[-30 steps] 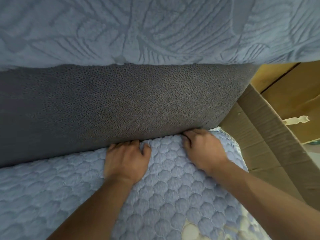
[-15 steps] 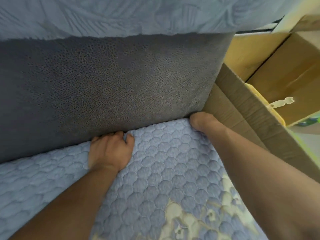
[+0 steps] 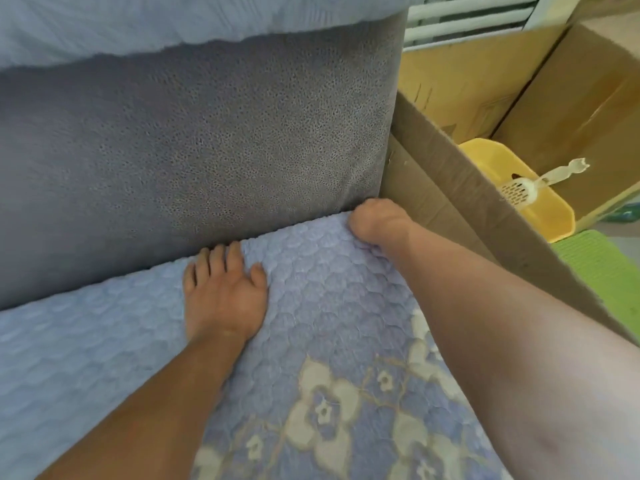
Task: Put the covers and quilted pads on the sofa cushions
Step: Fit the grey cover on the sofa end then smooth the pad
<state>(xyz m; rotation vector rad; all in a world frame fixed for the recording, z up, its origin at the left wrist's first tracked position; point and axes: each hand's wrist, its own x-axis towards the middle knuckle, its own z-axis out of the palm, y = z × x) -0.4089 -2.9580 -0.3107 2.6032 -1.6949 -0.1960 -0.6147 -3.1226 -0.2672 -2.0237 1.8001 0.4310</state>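
A blue quilted pad (image 3: 329,306) with pale flowers is spread over the seat cushion, its far edge tucked against the grey back cushion (image 3: 207,140). The left hand (image 3: 225,296) is laid flat on the pad, fingers straight, tips at the crease. The right hand (image 3: 377,220) is pushed down at the pad's far right corner; its fingers are hidden, so its grip cannot be told. A cardboard box (image 3: 460,188) stands just right.

No words, labels, brands or numbers can be read anywhere here, neither on the cardboard box (image 3: 446,174) nor on the quilted pad (image 3: 329,306), which carries only flower patterns.
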